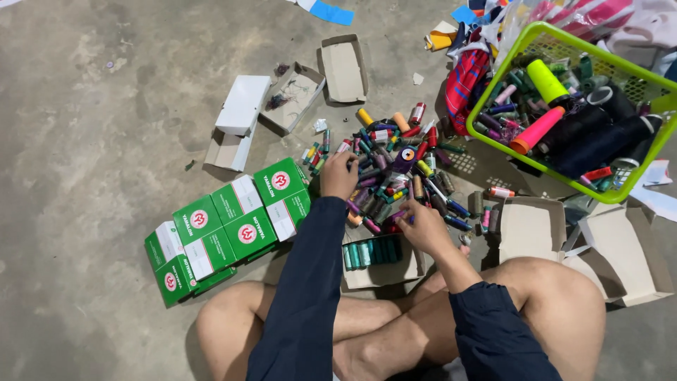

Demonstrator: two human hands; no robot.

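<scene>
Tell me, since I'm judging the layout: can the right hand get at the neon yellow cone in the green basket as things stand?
Probably yes. The right hand is low in the spool pile; the yellow cone lies uncovered on top in the open green basket, though it looks a long stretch.

Closed boxes left, spool pile centre — basket right, open box nearest.

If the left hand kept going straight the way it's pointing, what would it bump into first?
The left hand points up and away over the pile of thread spools. It would probably meet the spools just past its fingertips first, though depth is hard to judge.
</scene>
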